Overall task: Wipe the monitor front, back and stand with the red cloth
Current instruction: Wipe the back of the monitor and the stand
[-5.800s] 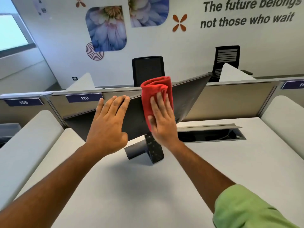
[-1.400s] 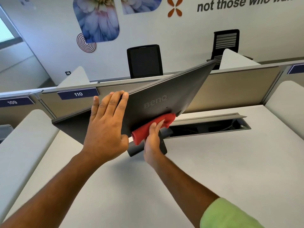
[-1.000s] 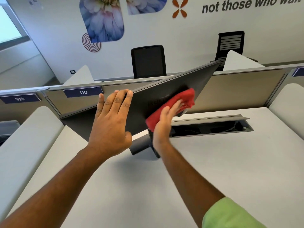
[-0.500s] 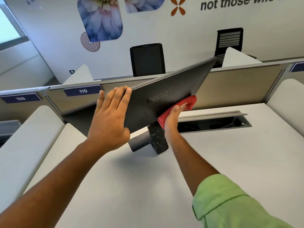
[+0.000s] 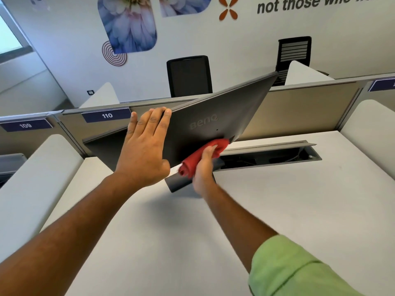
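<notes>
The monitor (image 5: 213,116) stands tilted on the white surface (image 5: 277,199), its grey back facing me. The left hand (image 5: 145,150) lies flat and spread against that back, steadying it. The right hand (image 5: 203,167) is clenched round the red cloth (image 5: 201,155), low on the monitor near the stand (image 5: 177,183). The cloth looks soft and bunches easily; the panel seems stiff but tippy, best braced by its edge.

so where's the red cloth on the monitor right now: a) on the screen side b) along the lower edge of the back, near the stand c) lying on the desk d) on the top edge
b: the right hand presses the red cloth against the lower edge of the monitor back, just under the BenQ logo and above the stand, while the left hand lies flat on the back panel.
</notes>
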### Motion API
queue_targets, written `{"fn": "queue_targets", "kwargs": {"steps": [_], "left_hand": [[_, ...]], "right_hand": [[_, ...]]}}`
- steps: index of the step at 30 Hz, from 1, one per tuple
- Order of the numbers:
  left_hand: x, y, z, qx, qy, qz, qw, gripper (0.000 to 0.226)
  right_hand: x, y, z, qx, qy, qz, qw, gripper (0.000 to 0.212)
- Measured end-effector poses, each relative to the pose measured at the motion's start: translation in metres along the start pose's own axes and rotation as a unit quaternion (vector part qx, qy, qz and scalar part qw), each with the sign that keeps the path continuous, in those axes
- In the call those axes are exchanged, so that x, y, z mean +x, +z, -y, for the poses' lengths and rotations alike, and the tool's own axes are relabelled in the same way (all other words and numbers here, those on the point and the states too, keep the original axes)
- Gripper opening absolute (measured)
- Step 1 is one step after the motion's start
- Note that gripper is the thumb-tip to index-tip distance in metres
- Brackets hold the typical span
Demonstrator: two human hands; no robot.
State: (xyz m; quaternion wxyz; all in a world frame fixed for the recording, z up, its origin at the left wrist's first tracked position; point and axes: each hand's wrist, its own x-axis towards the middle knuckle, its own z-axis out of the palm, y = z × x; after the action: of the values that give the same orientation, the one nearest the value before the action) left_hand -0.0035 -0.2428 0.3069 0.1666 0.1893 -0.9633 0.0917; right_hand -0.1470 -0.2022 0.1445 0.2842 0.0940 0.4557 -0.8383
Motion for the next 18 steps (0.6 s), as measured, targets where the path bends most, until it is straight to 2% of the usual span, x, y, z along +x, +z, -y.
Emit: {"fn": "queue_targets", "kwargs": {"steps": [2,5,8,10,15,18], "left_hand": [[0.000,-0.001,0.000,0.001,-0.001,0.005,1.000,0.117],[0.001,0.000,-0.001,0.004,-0.005,0.007,1.000,0.117],[-0.001,0.001,-0.002,0.006,-0.004,-0.007,1.000,0.116],[-0.003,0.003,-0.003,0.005,0.000,-0.015,1.000,0.113],[-0.002,0.009,-0.001,0.008,0.002,-0.032,0.999,0.113],[-0.002,0.009,0.000,0.007,0.004,-0.028,1.000,0.111]], "right_hand": [[0.024,-0.006,0.029,0.021,0.008,-0.031,0.999,0.087],[0.025,-0.003,0.031,0.039,-0.013,-0.027,0.999,0.070],[0.006,0.007,0.000,0.003,-0.001,0.007,1.000,0.079],[-0.011,0.014,-0.015,-0.010,0.016,0.042,0.999,0.074],[-0.042,0.015,-0.038,0.045,0.073,0.097,0.992,0.062],[-0.034,0.012,-0.029,0.044,0.063,0.099,0.992,0.059]]}}
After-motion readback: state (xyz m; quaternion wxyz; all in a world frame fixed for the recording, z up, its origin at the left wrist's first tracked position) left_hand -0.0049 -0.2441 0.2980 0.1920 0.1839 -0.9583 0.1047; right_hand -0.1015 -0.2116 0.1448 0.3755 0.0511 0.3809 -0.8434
